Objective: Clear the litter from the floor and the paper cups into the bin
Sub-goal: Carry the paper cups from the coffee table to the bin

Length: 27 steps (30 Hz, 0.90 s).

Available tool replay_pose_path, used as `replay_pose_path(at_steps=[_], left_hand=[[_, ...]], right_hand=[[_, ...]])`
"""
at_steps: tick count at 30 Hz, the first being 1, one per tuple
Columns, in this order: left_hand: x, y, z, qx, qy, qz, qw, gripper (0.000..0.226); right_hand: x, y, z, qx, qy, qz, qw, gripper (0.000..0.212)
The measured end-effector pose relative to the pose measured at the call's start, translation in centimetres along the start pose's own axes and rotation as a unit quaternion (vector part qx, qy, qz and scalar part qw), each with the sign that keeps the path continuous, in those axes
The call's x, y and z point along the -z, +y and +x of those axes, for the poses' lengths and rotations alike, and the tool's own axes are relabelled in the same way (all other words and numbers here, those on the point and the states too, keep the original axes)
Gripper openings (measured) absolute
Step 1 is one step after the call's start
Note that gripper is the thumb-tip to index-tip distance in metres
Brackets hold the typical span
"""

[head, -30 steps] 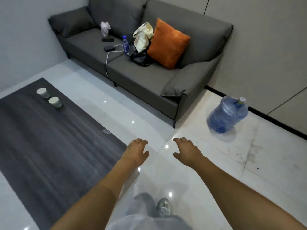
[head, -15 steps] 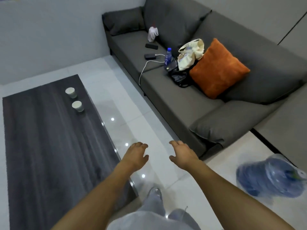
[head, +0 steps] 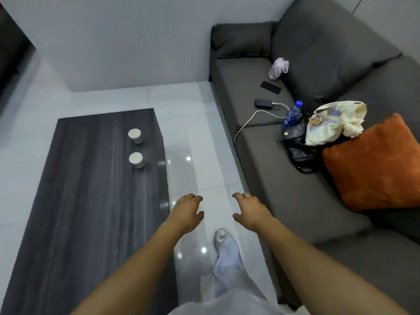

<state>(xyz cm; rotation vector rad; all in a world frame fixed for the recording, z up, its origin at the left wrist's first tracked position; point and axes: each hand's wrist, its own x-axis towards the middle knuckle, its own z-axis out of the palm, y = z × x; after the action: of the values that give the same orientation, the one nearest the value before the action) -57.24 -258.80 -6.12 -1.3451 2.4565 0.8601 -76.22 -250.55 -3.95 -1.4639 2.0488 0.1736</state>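
The room was small and grey-walled, with a glossy pale tiled floor [head: 200, 123] running as a narrow aisle between a low dark wood-grain tabletop [head: 91, 212] and a grey sofa [head: 295, 201]. Two paper cups stood upright near the far right edge of the tabletop, close to its far right corner: the far cup [head: 135, 135] and the near cup [head: 136, 159], a little apart, one behind the other along that edge. That spot looked like where someone seated on the sofa would have set them down within reach.

Both hands hung empty in front of the body over the aisle. The left hand [head: 186, 212] was just past the near right edge of the tabletop, its grip loose and holding nothing, fingers slack and slightly bent. The right hand [head: 250, 212] matched it, relaxed and empty. Held forward like that, they seemed readied for a reach, likely toward the cups, which were well apart from either hand.

One shoe [head: 221, 238] stood on the tiles below the hands, pointing along the aisle. No bin showed, and no litter could be made out on the visible floor. The sofa carried personal things, probably not rubbish: an orange cushion [head: 375, 164], a cream cloth bag [head: 334, 121], a water bottle [head: 292, 114] and a dark phone [head: 270, 87].
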Motion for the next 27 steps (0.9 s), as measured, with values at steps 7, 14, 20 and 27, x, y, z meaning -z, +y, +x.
replay_pose_path(at_steps=[7,14,20,27], left_hand=[[7.2,-2.2,9.5,0.091,0.055,-0.047,0.993,0.05],[12.8,-8.6,14.7,0.194,0.064,-0.095,0.974,0.049],[17.0,-16.5,20.3,0.262,0.091,-0.139,0.951,0.042],[21.5,-23.9,24.6,0.333,0.102,-0.195,0.917,0.041]], right_hand=[[9.6,-2.0,14.3,0.092,-0.018,-0.053,0.994,0.06],[14.3,-8.6,26.2,0.176,-0.065,-0.107,0.977,0.06],[16.4,-16.8,36.6,0.234,-0.085,-0.14,0.958,0.061],[18.7,-26.7,45.7,0.296,-0.104,-0.174,0.933,0.056]])
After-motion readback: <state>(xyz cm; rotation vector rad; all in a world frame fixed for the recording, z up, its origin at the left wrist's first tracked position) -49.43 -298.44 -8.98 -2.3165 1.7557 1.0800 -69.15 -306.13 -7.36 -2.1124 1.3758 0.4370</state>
